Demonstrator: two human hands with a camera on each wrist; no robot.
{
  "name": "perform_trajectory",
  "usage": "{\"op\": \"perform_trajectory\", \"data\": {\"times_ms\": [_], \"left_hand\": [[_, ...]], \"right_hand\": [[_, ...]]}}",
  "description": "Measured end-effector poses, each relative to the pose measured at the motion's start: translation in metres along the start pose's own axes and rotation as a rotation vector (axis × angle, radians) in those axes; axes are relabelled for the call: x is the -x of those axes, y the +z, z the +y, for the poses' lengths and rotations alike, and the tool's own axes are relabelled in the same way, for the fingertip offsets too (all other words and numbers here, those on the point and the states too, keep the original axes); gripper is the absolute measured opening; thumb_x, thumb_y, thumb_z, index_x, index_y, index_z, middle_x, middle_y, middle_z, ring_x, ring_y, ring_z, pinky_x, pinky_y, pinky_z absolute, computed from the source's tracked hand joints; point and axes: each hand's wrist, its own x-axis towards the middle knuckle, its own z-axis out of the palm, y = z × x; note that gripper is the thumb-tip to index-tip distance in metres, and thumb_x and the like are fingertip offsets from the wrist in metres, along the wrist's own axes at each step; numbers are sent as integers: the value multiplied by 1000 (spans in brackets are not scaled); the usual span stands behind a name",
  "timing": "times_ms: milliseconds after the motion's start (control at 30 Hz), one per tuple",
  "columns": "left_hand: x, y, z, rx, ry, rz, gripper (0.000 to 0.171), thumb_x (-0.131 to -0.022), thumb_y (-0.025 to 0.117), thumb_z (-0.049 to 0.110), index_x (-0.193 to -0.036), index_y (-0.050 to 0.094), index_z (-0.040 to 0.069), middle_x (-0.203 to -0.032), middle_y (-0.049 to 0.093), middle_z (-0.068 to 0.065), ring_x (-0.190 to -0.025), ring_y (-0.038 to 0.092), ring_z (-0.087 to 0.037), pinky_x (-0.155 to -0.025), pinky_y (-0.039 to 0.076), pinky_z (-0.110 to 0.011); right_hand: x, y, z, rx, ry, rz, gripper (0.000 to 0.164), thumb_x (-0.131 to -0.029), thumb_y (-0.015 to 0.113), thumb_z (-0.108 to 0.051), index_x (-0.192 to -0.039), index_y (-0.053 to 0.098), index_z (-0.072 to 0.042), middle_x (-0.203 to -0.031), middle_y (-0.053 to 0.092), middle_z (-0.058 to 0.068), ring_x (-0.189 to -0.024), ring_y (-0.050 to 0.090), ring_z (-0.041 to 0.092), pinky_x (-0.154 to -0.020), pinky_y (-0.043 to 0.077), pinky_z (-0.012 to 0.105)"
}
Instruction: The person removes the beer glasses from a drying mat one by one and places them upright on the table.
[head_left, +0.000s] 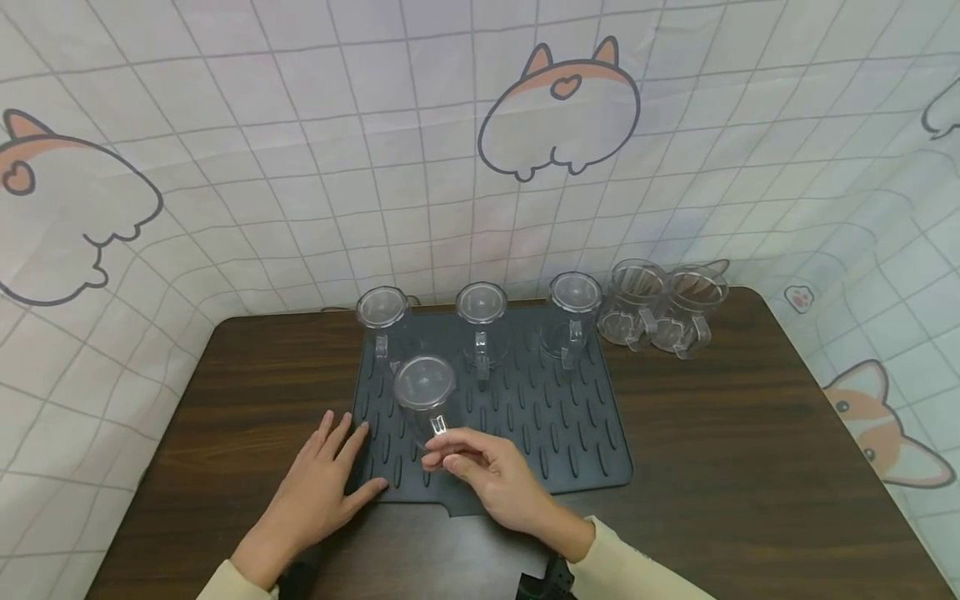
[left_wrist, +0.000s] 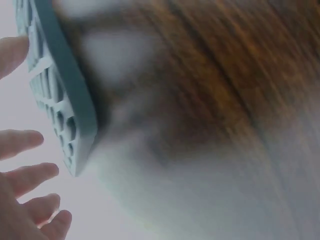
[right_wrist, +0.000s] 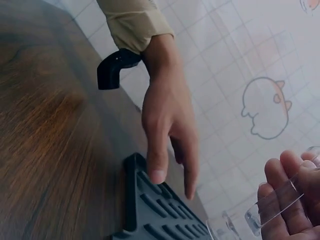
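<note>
My right hand (head_left: 491, 477) pinches the handle of a clear glass mug (head_left: 425, 385), which is upside down over the front left of a dark drying mat (head_left: 592, 467). In the right wrist view, the fingers (right_wrist: 280, 200) curl about the clear handle. My left hand (head_left: 315, 483) has its fingers spread, with fingertips and thumb at the mat's left front edge and nothing held. Three more glass mugs stand upside down along the mat's back: left (head_left: 382, 308), middle (head_left: 482, 304) and right (head_left: 576, 296), their handles facing forward.
Right of the mat, two upright glass mugs (head_left: 633, 304) stand close together at the back of the brown wooden table (head_left: 750, 467). A white gridded cloth (head_left: 360, 167) with cartoon animals hangs behind and at the sides. The mat has raised ridges.
</note>
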Motion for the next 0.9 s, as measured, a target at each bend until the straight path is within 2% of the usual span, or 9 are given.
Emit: {"op": "perform_trajectory", "data": {"times_ms": [200,400,567,767,900], "left_hand": [[-4,-6,7,106,48,150,66,-91,78,41,-142,60,4,-148,59,-22,-147,45,-48,-111,47,-65],[-4,-7,21,245,42,221,60,-92,78,32,-145,58,11,-144,63,-15,-135,59,-38,-103,54,-61],[-6,-6,31,353,49,248,56,-95,76,28,-145,57,15,-141,66,-7,-128,66,-31,-100,58,-54],[-9,-8,42,483,55,230,49,-98,73,26,-144,58,17,-139,67,-5,-109,72,-26,-86,63,-45],[-13,-7,50,582,71,217,47,-99,72,23,-142,58,15,-138,68,-9,-115,71,-26,-88,63,-43]], "right_hand": [[6,-11,-4,37,-14,25,26,-106,57,-13,-125,67,2,-116,75,24,-110,73,4,-101,56,20],[18,-26,-7,102,0,51,24,-106,56,-15,-123,68,-1,-113,76,20,-106,73,4,-99,59,25],[29,-37,-3,190,-46,59,24,-106,55,-12,-121,68,2,-110,76,18,-102,73,6,-96,61,28],[39,-45,0,239,-84,66,21,-106,54,-9,-118,68,-1,-107,75,19,-98,75,17,-93,62,30],[44,-50,0,270,-117,73,19,-106,54,-7,-117,69,-3,-105,74,21,-95,75,20,-88,64,32]]}}
